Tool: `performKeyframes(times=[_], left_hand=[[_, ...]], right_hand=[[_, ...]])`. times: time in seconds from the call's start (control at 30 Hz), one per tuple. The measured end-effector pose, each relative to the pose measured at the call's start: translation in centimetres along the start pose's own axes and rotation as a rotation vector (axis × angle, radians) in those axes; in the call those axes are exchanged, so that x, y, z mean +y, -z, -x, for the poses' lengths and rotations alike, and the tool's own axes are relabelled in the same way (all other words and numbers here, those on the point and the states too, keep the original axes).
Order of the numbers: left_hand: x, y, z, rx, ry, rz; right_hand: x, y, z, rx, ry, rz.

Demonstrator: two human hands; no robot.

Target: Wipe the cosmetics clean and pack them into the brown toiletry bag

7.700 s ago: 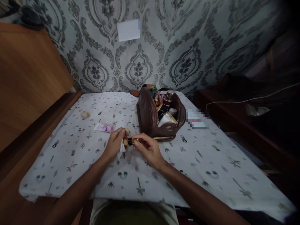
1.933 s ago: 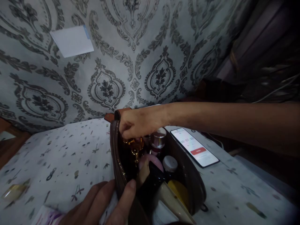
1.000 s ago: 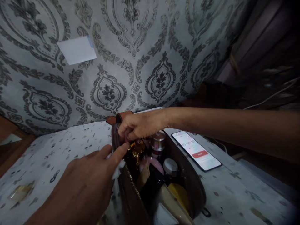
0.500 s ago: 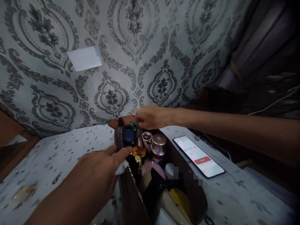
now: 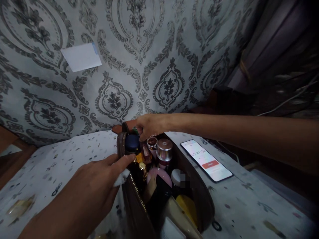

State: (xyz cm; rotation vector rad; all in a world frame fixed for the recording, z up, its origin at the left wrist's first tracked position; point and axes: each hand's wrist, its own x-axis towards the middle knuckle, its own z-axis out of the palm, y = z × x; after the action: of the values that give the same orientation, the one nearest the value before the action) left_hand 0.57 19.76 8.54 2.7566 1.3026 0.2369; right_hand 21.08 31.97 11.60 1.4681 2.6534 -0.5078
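A brown zippered bag (image 5: 138, 202) lies open before me, packed with cosmetic containers. My right hand (image 5: 149, 126) reaches into its far end with fingers curled down. They are beside a dark blue rounded lid (image 5: 132, 142) and a small green item; what they pinch, if anything, is hidden. My left hand (image 5: 99, 179) rests at the bag's left rim with a crumpled white tissue (image 5: 121, 178) under its fingers. Its index fingertip is close to a gold-capped bottle (image 5: 143, 166). Around them stand a jar with a metallic lid (image 5: 164, 147), a pink round item (image 5: 159, 176) and a yellow item (image 5: 186, 209).
A lit phone (image 5: 206, 161) showing a timer lies right of the bag on a patterned white cloth (image 5: 92, 142). A clear wrapped item (image 5: 20, 207) sits at the left. Behind is a patterned wall with a white paper (image 5: 81, 57) on it.
My right hand has shifted left and down, so it now partly covers the green item. The left hand stays at the rim with the tissue. The whole view has shifted slightly.
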Motion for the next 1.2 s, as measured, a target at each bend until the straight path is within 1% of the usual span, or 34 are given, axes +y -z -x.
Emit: performKeyframes(times=[0.1, 0.2, 0.3, 0.37, 0.43, 0.47, 0.57, 0.63, 0.7, 0.8, 0.9, 1.03, 1.13, 1.2], left_hand=[[0.0, 0.0, 0.0, 0.002, 0.013, 0.021], [0.0, 0.0, 0.1, -0.003, 0.027, 0.027], [0.0, -0.1, 0.1, -0.002, 0.023, 0.027], [0.0, -0.1, 0.1, 0.016, 0.016, 0.032], [-0.2, -0.1, 0.2, 0.030, 0.009, 0.032], [-0.3, -0.2, 0.2, 0.027, 0.008, 0.028], [-0.6, -0.3, 0.4, 0.002, -0.003, 0.011], [-0.7, -0.4, 0.4, -0.020, -0.010, 0.000], [-0.7, -0.5, 0.3, -0.030, -0.009, -0.016], [-0.5, -0.4, 0.2, -0.016, 0.002, -0.034], [-0.4, -0.5, 0.2, -0.003, 0.006, -0.032], [-0.4, -0.9, 0.3, 0.032, 0.002, -0.036], [-0.4, -1.3, 0.4, 0.067, -0.006, -0.026], [-0.4, -1.4, 0.4, 0.083, -0.014, 0.001]], right_hand=[[-0.5, 0.2, 0.4, -0.002, -0.101, -0.048], [-0.7, 0.0, 0.4, 0.034, -0.073, -0.020], [-0.6, -0.3, 0.1, 0.030, -0.019, 0.030], [-0.6, -0.3, 0.0, 0.023, -0.030, 0.010], [-0.7, -0.1, 0.2, 0.048, -0.070, -0.079], [-0.8, 0.0, 0.4, 0.069, -0.078, -0.165], [-1.2, 0.3, 1.0, 0.151, -0.049, -0.476], [-1.4, 0.1, 1.2, 0.182, -0.016, -0.578], [-1.6, -0.4, 1.3, 0.189, 0.028, -0.562], [-1.6, -1.2, 1.3, 0.224, 0.137, -0.427], [-1.5, -1.7, 1.5, 0.262, 0.215, -0.296], [-1.5, -1.5, 1.8, 0.242, 0.241, -0.225], [-1.3, -1.2, 1.9, 0.237, 0.232, -0.231], [-1.0, -1.0, 2.1, 0.263, 0.228, -0.247]])
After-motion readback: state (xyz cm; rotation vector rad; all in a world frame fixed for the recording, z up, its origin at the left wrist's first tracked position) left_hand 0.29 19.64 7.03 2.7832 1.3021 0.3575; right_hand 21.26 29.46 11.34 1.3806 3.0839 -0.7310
